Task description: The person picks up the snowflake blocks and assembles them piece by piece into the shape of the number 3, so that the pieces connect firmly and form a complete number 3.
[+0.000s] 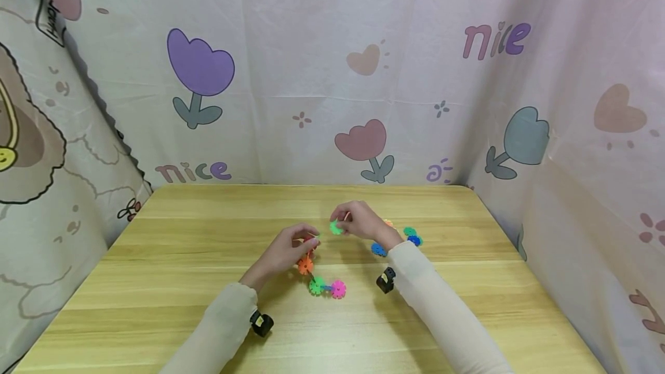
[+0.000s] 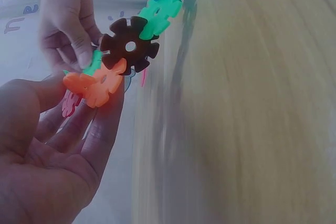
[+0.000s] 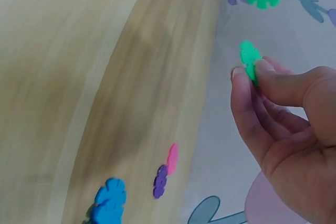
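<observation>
My left hand (image 1: 309, 239) holds the top of a chain of plastic snowflake discs (image 1: 317, 281) that trails onto the wooden table (image 1: 182, 258); orange, green and pink discs show. In the left wrist view its fingers (image 2: 107, 108) grip the orange disc (image 2: 97, 85), with brown (image 2: 129, 45), green and blue discs beyond. My right hand (image 1: 340, 225) pinches a single green disc (image 1: 336, 227) just right of the left hand, slightly apart from the chain. In the right wrist view thumb and forefinger (image 3: 239, 85) hold that green disc (image 3: 249, 59) edge-on.
Loose discs lie on the table right of my right hand: blue (image 1: 378, 249), green (image 1: 410, 231), another blue (image 1: 414, 240). Printed cloth (image 1: 332, 74) walls the table at the back and both sides. Pink, purple and blue discs (image 3: 160, 181) show low in the right wrist view.
</observation>
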Available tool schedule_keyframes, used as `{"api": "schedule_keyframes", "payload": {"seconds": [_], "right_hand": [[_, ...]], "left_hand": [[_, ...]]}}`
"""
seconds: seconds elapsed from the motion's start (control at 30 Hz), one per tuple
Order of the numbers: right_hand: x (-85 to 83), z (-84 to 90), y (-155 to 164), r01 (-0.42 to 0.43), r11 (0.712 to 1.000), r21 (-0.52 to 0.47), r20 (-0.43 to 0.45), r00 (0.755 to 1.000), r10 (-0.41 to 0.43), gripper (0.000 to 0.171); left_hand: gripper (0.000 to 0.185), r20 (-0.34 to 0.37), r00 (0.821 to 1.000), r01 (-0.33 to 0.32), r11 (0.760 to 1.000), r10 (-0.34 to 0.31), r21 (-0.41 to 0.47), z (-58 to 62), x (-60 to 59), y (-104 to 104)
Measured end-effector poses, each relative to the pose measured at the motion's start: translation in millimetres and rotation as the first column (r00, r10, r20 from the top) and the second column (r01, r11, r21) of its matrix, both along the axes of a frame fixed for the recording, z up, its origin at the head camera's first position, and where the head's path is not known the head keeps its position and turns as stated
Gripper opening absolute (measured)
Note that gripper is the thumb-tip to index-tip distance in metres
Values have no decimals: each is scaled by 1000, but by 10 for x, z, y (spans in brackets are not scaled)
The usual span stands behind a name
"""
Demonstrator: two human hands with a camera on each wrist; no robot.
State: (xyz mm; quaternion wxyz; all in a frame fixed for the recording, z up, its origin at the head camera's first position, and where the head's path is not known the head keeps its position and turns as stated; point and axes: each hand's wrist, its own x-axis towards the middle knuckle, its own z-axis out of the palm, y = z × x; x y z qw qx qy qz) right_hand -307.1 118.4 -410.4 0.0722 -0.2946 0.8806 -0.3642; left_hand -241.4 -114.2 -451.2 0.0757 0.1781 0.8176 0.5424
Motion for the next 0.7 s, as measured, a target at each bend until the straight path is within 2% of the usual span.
{"api": "schedule_keyframes", "payload": {"seconds": [0.1, 0.3, 0.7], "right_hand": [[19, 13, -44, -22, 999, -33, 36, 999, 24, 14], [47, 25, -95, -63, 997, -46, 38, 997, 65, 15], [73, 37, -142, -79, 994, -80, 59, 995, 83, 14]], "left_hand": [[31, -16, 1000, -4, 1000, 4, -10, -12, -2, -1], [30, -28, 1000, -12, 1000, 11, -25, -25, -9, -2], [26, -21, 1000, -2, 1000, 2, -14, -16, -20, 11]]}}
